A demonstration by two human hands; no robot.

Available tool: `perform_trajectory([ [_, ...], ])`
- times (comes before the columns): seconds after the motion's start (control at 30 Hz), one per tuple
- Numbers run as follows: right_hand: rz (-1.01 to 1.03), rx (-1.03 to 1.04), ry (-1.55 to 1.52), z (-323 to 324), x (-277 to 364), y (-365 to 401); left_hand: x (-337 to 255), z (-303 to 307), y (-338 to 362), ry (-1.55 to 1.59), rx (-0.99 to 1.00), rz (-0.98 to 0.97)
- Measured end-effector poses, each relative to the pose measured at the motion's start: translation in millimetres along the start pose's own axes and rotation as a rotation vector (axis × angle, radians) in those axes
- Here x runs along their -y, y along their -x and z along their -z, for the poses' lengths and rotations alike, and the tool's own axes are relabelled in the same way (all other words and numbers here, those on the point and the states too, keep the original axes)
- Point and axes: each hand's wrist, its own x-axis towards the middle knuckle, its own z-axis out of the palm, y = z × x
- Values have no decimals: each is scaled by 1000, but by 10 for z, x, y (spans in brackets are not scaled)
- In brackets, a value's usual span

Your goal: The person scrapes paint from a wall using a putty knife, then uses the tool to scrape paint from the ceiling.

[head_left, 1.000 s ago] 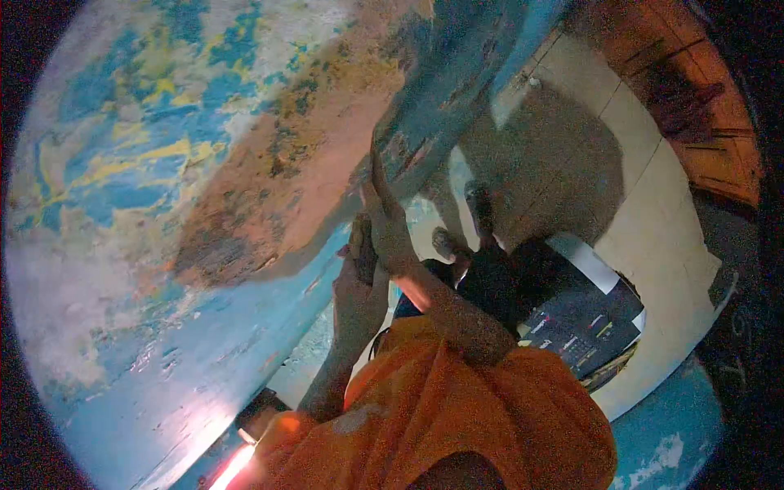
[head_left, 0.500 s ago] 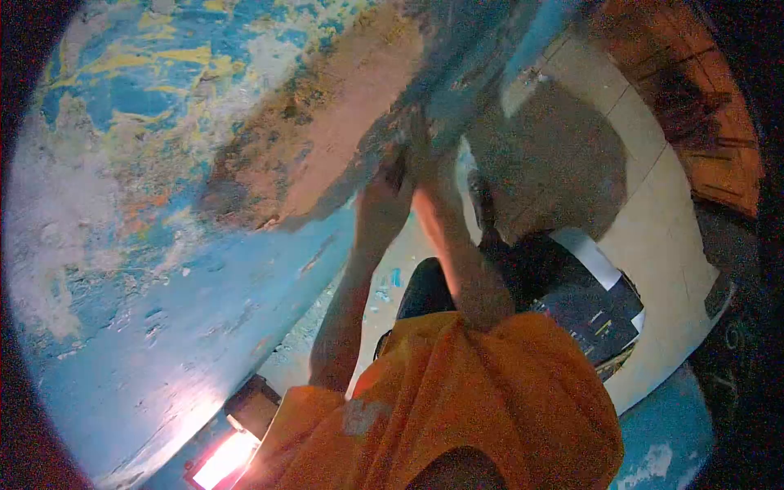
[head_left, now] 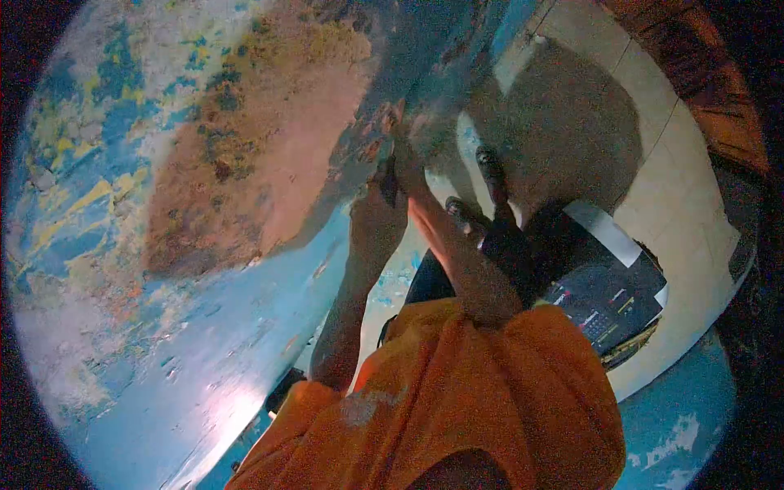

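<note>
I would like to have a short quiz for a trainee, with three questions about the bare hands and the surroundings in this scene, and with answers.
1. Which paint colours show on the large, uneven painted wall?
A. Purple and black
B. Blue and yellow
C. Red and white

2. True or false: the black flat object with small printed lettering shows to the right of both hands in the picture.

3. How are the bare left hand and the bare right hand placed: close together or far apart?

Key:
1. B
2. True
3. Close together; it is too dark there to tell what is in their grip, if anything.
</note>
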Motion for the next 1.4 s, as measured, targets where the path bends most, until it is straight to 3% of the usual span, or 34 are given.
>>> perform_trajectory([
  [0.07,-30,-4,-6,-129,-113,255,-134,215,120,-57,-49,-21],
  [0.13,-114,-32,-27,-423,-114,554,-209,551,487,74,65,418],
  [0.2,-198,-94,-82,-435,-135,500,-167,451,429,150,63,344],
  [0.23,107,30,21,-214,-274,277,-134,343,311,238,37,263],
  [0.27,56,16,-6,-37,-243,94,-22,112,74,241,33,259],
  [0.33,-64,22,-26,254,-191,-119,227,-368,-287,42,-81,-147],
  [0.43,-138,49,-86,211,-247,12,-105,134,-126,-107,25,-92],
  [0.5,-232,19,-157,-144,-292,409,-413,786,318,83,103,101],
  [0.53,-283,5,-189,-351,-249,558,-367,810,423,71,117,97],
  [0.6,-321,-3,-213,-419,-181,556,-234,759,546,-292,272,56],
  [0.63,-319,-72,-207,-345,-135,426,-264,556,454,-60,29,136],
  [0.67,-328,-148,-205,-234,-104,302,-140,282,308,-162,41,21],
  [0.7,-258,-84,-109,4,-141,48,-20,62,145,-263,54,-96],
  [0.73,-184,-22,-11,178,-185,-127,-19,-4,6,-262,52,-96],
  [0.8,-141,26,-17,225,-138,-158,-95,-51,-145,-152,256,168],
  [0.83,-146,31,-39,201,-189,-88,-134,20,-18,-142,253,177],
  [0.9,-154,13,-54,-122,-208,243,-415,532,269,-108,66,160],
  [1.0,-180,-6,-43,-391,-174,531,-451,882,533,27,64,179],
  [1.1,-82,-2,16,-83,-91,209,-287,264,255,-135,-67,24],
  [1.2,-68,40,60,301,46,-172,7,-337,-344,-74,13,-1],
  [1.27,-86,49,61,371,87,-164,163,-602,-533,-161,-7,-233],
  [1.33,-95,53,33,208,21,47,-350,153,-151,-164,193,85],
  [1.4,-131,30,5,-110,-3,397,-609,684,396,63,63,152],
])
